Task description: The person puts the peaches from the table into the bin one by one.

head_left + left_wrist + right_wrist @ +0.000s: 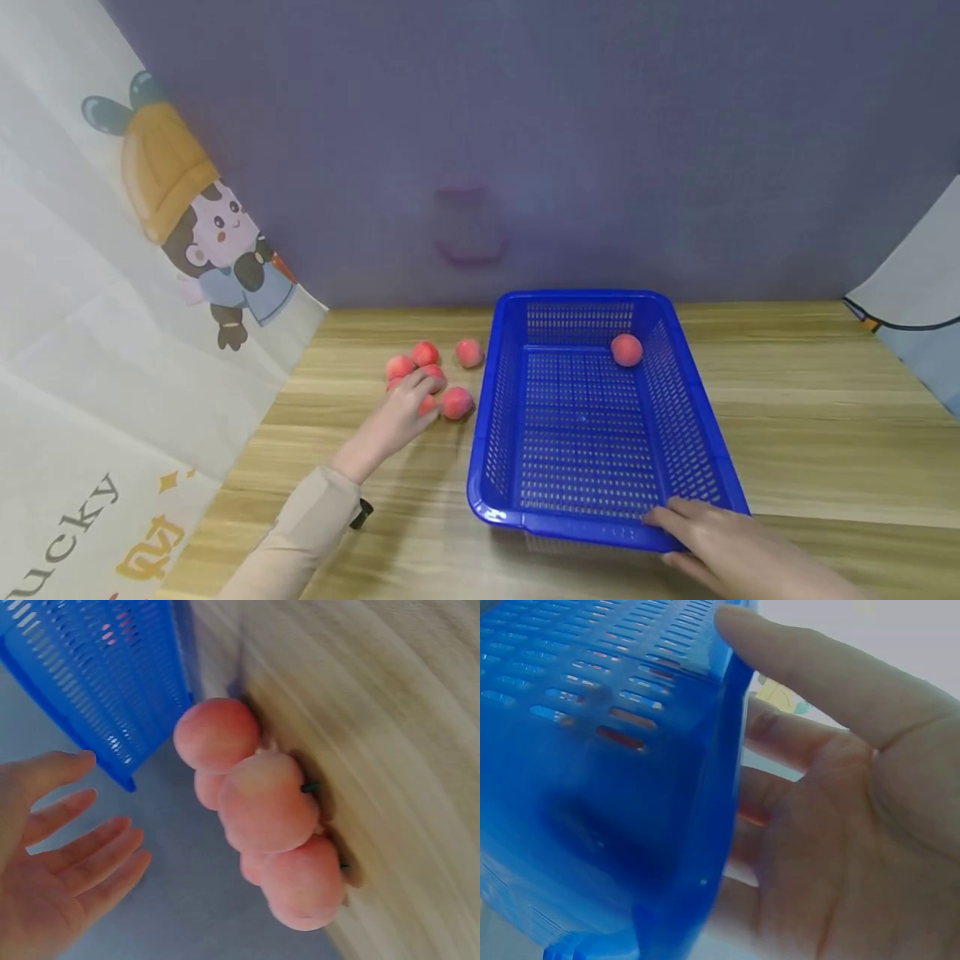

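The head camera is looking forward and down over the rectangular blue plastic basket (570,527) and round pink-red fruits (457,403); the left wrist camera is sharing both, nearer and tilted, while the right wrist camera is facing the basket's rim (720,810) from close up.

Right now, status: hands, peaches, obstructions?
Left hand over loose peaches, gripping none. Right hand grips near rim of blue basket. One peach inside; left wall separates the rest.
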Available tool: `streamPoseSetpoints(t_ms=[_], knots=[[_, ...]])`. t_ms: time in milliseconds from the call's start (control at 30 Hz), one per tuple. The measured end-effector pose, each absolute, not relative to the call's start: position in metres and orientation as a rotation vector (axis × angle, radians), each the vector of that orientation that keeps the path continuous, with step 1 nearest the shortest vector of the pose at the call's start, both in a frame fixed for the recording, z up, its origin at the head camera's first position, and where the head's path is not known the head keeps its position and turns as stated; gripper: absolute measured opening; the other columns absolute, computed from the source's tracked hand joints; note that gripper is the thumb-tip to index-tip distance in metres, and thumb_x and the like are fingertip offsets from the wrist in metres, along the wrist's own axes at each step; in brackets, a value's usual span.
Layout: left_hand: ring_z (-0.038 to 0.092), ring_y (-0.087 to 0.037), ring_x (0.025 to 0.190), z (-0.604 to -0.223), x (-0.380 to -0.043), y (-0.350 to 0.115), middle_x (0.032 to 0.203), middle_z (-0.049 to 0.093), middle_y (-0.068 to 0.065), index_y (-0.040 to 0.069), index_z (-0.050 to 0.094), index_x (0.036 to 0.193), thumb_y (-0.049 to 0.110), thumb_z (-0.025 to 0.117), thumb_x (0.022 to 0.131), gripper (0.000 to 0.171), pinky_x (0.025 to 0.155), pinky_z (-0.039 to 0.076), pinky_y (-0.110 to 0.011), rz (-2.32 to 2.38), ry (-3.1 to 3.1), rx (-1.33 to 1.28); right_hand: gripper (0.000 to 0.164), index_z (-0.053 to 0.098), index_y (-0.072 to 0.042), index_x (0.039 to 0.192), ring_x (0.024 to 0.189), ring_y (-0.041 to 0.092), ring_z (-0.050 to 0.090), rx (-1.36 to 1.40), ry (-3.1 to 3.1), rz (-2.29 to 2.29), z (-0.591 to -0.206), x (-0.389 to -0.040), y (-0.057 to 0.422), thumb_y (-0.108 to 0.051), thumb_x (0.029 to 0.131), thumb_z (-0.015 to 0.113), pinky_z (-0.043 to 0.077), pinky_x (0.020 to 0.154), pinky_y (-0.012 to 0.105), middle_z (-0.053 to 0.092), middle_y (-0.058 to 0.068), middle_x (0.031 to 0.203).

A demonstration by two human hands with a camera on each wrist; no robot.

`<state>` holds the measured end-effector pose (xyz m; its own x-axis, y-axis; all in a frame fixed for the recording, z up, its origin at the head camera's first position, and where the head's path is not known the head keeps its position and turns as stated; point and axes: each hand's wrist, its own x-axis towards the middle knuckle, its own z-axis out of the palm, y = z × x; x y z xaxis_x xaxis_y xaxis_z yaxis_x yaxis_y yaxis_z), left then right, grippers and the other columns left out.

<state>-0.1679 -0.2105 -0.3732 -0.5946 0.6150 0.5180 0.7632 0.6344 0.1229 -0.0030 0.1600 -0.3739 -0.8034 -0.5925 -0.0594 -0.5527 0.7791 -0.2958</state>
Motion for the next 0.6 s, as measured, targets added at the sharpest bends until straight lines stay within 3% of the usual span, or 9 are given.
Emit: streamPoseSetpoints(t_ms=[133, 433, 600], knots=[[0.057, -0.030, 0.088, -0.380, -0.171, -0.214, 0.096, 0.058, -0.019, -0.003, 0.060, 0.093, -0.001, 0.068, 0.065, 0.029, 0.075, 0.048, -0.039, -0.448, -2.439, -1.046, 0.032, 0.058, -0.009, 0.106, 0.084, 0.031, 0.060, -0.922, 2.810, -0.413, -0.373, -0.003, 0.160, -0.028, 0.081, 0.060, 0.050, 0.065, 0.044, 0.061, 0.010, 0.097], [0.056, -0.030, 0.073, -0.398, -0.181, -0.220, 0.093, 0.056, -0.022, -0.004, 0.060, 0.092, -0.004, 0.067, 0.063, 0.029, 0.062, 0.049, -0.039, -0.414, -2.472, -0.997, 0.032, 0.058, -0.010, 0.106, 0.081, 0.028, 0.061, -0.958, 2.838, -0.403, -0.374, -0.003, 0.160, -0.029, 0.081, 0.060, 0.050, 0.064, 0.041, 0.061, 0.009, 0.095], [0.055, -0.031, 0.075, -0.405, -0.183, -0.223, 0.089, 0.055, -0.020, -0.006, 0.059, 0.091, 0.000, 0.070, 0.063, 0.031, 0.064, 0.048, -0.040, -0.374, -2.533, -0.975, 0.032, 0.058, -0.008, 0.107, 0.085, 0.033, 0.059, -0.905, 2.810, -0.416, -0.374, -0.003, 0.160, -0.029, 0.082, 0.060, 0.049, 0.066, 0.045, 0.061, 0.013, 0.099]])
